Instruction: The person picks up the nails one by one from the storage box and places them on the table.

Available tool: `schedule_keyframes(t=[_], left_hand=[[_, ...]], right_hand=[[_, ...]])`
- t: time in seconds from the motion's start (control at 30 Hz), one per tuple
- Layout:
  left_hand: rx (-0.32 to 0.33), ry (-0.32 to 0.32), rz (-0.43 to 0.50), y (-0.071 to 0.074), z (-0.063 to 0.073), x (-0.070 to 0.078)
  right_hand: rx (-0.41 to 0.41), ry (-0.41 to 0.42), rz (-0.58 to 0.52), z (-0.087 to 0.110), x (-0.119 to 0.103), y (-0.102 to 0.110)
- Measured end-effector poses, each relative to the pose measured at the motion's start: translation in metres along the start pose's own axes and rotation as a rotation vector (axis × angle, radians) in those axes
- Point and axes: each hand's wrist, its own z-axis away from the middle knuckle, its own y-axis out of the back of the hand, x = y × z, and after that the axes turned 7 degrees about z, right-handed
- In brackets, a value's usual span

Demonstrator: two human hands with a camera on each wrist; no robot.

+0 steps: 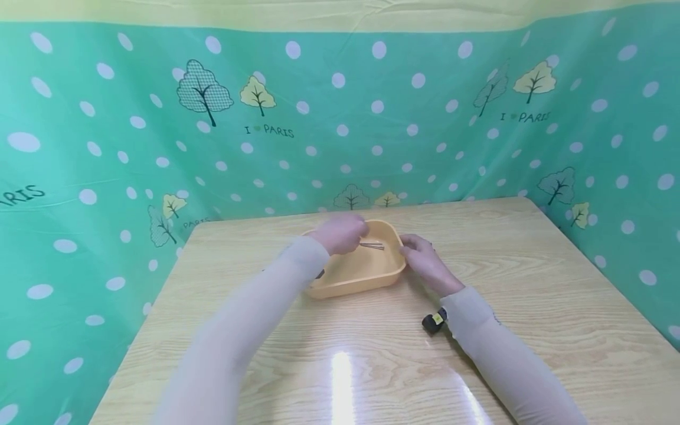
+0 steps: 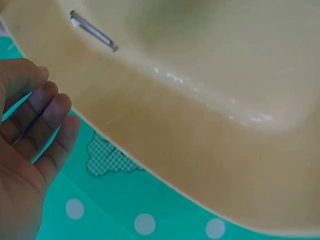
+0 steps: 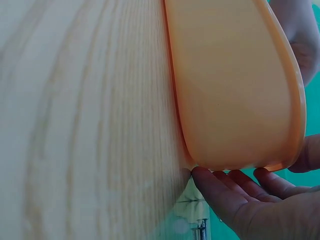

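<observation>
A pale orange plastic basin (image 1: 356, 286), oblong with rounded corners, stands on the table. Inside it lie a few slim metal pins (image 1: 373, 245), nail-like in shape. The left wrist view shows one nail-like metal piece (image 2: 94, 31) near the basin wall. My left hand (image 1: 340, 232) hovers over the basin's far left part, its fingers loosely bent and nothing visible between them; the index finger is largely hidden behind the thumb. At the basin's right end, my right hand (image 1: 425, 260) grips the wall, fingertips (image 3: 205, 175) against the outside and thumb by the rim.
The wood-grain table (image 1: 478, 248) extends to both sides of the basin. A green dotted curtain (image 1: 340, 118) hangs behind and around it. A black wrist camera (image 1: 432, 322) juts from the right sleeve. Glare streaks (image 1: 342, 383) lie on the near tabletop.
</observation>
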Motion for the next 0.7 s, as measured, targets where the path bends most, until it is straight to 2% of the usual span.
schedule_keyframes(t=[0.17,0.23,0.5,0.6,0.7], left_hand=[[-0.02,0.041,0.032,-0.003,-0.004,0.005],[-0.021,0.028,0.002,-0.005,-0.006,0.005],[-0.022,0.059,0.075,-0.011,-0.009,0.003],[-0.017,0.145,0.223,-0.013,-0.006,0.007],[-0.005,0.316,0.532,-0.014,-0.001,0.013]], right_hand=[[-0.005,0.004,0.001,0.0,-0.001,0.0],[-0.007,0.004,0.003,0.0,-0.001,0.0],[-0.005,0.002,0.044,0.002,-0.002,0.001],[-0.002,-0.002,0.052,0.003,-0.002,0.001],[0.005,-0.005,0.059,0.003,-0.001,0.002]])
